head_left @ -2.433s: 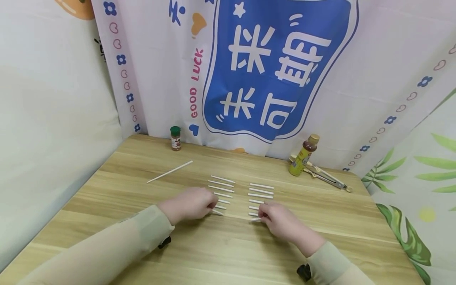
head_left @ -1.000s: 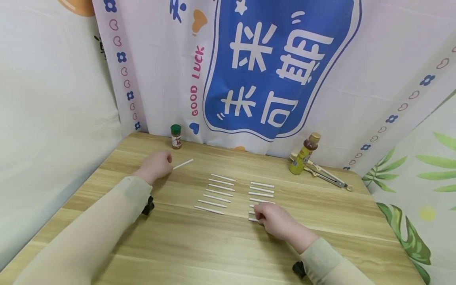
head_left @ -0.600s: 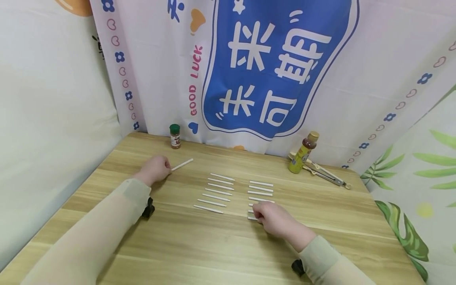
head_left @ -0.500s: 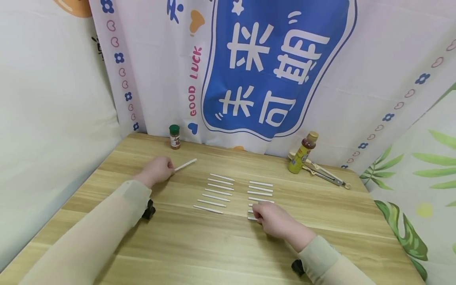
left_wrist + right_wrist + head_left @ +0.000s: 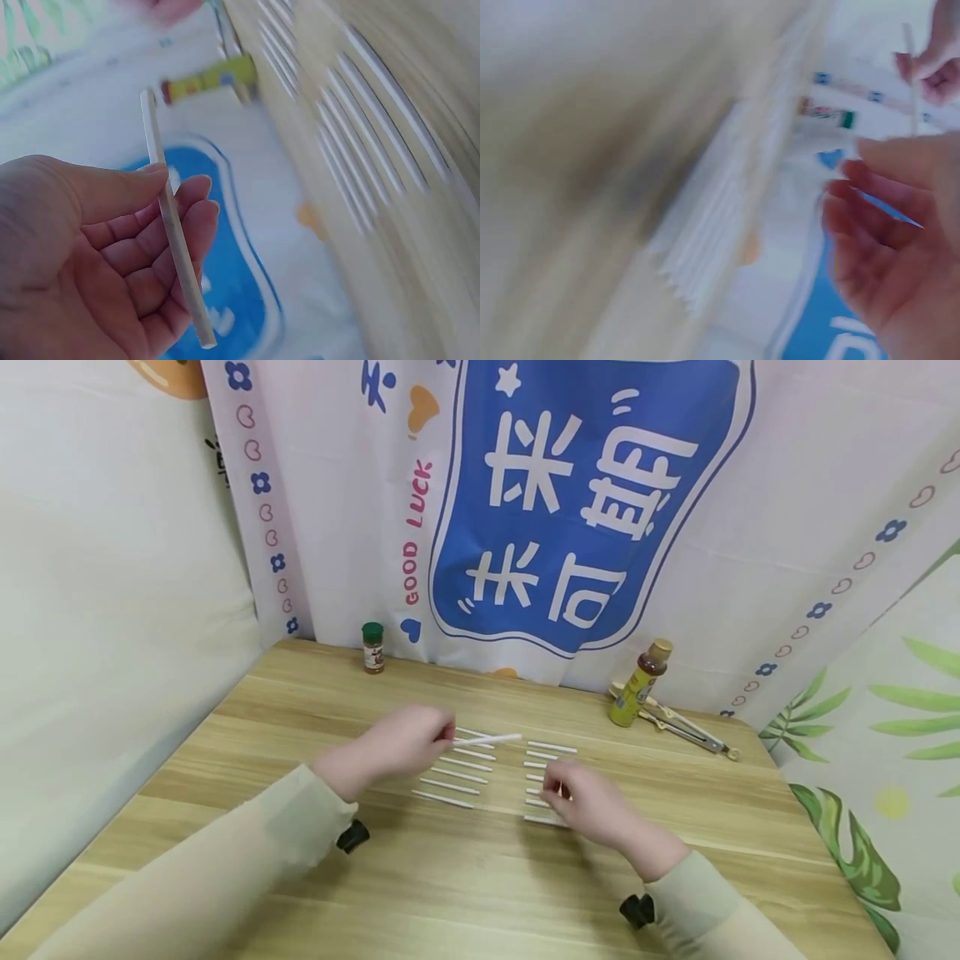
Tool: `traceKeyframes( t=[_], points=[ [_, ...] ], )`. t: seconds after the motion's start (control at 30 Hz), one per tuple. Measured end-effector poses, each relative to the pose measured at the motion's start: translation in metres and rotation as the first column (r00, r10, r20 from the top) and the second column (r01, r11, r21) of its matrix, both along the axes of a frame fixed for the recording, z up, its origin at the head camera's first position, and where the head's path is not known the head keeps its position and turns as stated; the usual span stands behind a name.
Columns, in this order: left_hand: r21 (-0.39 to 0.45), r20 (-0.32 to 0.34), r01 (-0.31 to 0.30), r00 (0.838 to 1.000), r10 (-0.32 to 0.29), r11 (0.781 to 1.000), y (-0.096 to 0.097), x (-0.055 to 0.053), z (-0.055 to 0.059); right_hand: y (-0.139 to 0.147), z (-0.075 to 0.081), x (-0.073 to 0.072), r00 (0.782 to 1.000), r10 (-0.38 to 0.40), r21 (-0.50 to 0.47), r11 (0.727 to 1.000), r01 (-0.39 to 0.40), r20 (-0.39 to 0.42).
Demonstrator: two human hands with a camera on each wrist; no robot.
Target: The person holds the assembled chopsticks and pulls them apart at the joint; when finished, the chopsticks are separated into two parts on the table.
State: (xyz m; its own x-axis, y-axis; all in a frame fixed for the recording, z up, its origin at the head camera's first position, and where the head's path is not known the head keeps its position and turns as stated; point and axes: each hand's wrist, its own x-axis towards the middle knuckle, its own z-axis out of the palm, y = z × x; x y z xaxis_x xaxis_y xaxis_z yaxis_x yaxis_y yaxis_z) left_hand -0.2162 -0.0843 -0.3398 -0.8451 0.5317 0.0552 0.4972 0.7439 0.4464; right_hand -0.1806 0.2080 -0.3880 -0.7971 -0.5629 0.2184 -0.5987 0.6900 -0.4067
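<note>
My left hand (image 5: pixel 393 743) pinches a thin white stick (image 5: pixel 175 232) between thumb and fingers, raised over the far end of the left column of white sticks (image 5: pixel 444 798). In the head view the held stick points right, towards the gap between two columns. My right hand (image 5: pixel 592 803) hovers over the near part of the right column of white sticks (image 5: pixel 552 747), covering parts of several. In the right wrist view its thumb and loosely bent fingers (image 5: pixel 847 247) are apart, with nothing between them. That view is blurred.
At the back left of the wooden table (image 5: pixel 480 893) stands a small green-capped spice jar (image 5: pixel 373 649). A yellow-labelled bottle (image 5: pixel 637 685) stands at the back right, with tongs (image 5: pixel 688 732) lying behind it. A printed cloth (image 5: pixel 345 527) hangs along the back edge.
My left hand left the left column, picked up the lone stick at the back left and carried it right. My right hand, earlier down at the near sticks, has lifted slightly.
</note>
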Motion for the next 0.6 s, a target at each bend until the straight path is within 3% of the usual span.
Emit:
traceKeyframes(
  t=[0.07, 0.13, 0.2, 0.27, 0.33, 0.43, 0.6],
  points=[
    [-0.020, -0.040, 0.028, 0.999, -0.029, 0.999, 0.011, 0.010, 0.004, -0.006, 0.012, 0.002, 0.994, 0.011, -0.101, 0.995, -0.022, -0.113],
    [-0.027, -0.066, 0.060, 0.996, -0.062, 0.998, 0.020, 0.019, 0.006, -0.013, 0.022, 0.004, 0.974, 0.032, -0.137, 0.988, -0.065, -0.226],
    [-0.031, -0.101, 0.100, 0.990, -0.103, 0.994, 0.028, 0.026, 0.006, -0.019, 0.027, 0.007, 0.949, 0.067, -0.108, 0.989, -0.105, -0.309],
    [-0.020, -0.125, 0.144, 0.981, -0.146, 0.989, 0.034, 0.033, 0.006, -0.025, 0.029, 0.010, 0.933, 0.112, -0.046, 0.990, -0.135, -0.342],
    [0.004, -0.131, 0.182, 0.975, -0.180, 0.983, 0.039, 0.037, 0.006, -0.029, 0.028, 0.013, 0.942, 0.146, -0.004, 0.988, -0.154, -0.301],
    [0.033, -0.098, 0.220, 0.972, -0.216, 0.975, 0.044, 0.039, 0.003, -0.031, 0.025, 0.016, 0.969, 0.138, 0.019, 0.990, -0.137, -0.206],
    [0.016, -0.074, 0.285, 0.956, -0.283, 0.958, 0.043, 0.032, -0.010, -0.028, 0.020, 0.017, 0.984, 0.109, 0.044, 0.994, -0.103, -0.139]
  ],
)
